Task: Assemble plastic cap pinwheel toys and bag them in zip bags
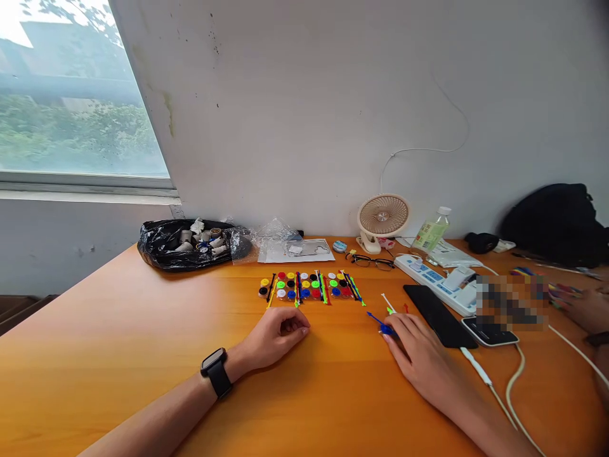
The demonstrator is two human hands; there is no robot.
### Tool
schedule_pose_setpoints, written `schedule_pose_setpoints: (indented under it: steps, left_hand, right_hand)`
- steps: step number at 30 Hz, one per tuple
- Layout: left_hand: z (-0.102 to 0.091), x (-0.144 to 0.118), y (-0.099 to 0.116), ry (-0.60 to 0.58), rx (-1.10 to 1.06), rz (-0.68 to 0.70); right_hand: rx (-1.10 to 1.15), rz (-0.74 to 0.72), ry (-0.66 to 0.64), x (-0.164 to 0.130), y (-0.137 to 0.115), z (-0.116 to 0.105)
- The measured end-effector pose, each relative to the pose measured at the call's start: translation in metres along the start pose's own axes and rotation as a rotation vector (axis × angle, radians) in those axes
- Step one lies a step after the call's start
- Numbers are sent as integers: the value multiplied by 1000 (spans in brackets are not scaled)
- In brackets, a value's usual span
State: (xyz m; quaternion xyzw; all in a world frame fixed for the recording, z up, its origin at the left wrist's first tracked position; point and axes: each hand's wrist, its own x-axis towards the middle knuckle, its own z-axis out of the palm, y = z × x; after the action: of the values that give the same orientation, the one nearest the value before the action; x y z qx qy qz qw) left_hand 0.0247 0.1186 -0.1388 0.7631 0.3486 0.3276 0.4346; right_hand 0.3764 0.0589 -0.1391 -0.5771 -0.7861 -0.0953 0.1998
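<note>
My left hand (276,335), with a black watch on its wrist, rests on the table with fingers curled and thumb against fingertip; nothing shows between them. Just beyond it lies a row of coloured round pieces (305,284) with thin plastic sticks (325,291) laid among them. To the right, my right hand (421,349) is low over the table, its fingertips closed on a blue arrow-tipped stick (375,318). A blue piece (386,330) at the fingertips is partly covered. White (387,303) and red (406,308) sticks lie beside that hand, partly hidden by its fingers.
A black plastic bag (162,251) of grey pieces stands back left. Behind are a clip fan (383,216), eyeglasses (373,262) and a bottle (431,233). A power strip (435,282), black phone (438,315) and cables flank my right hand. Another person's hand (587,311) works at far right.
</note>
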Motion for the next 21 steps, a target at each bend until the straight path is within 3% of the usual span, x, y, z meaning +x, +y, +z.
schedule_pose_setpoints:
  steps: [6,9,12,17,21]
  left_hand:
    - [1,-1,-1,1,70,33]
    - [2,-2,-1,8,101,61]
    - [2,-3,2,66,147,99]
    - [-13,2,2,329,281,209]
    - [-40,9,-21,570,430,150]
  right_hand:
    - [-190,46,-34,9,9,-7]
    - [-250,50,10,26,-18,-13]
    - [-115,9,-32,50,-61,-16]
    - [110,-112,-193,84,-126,-5]
    - [262,-235,-209,90,-149,18]
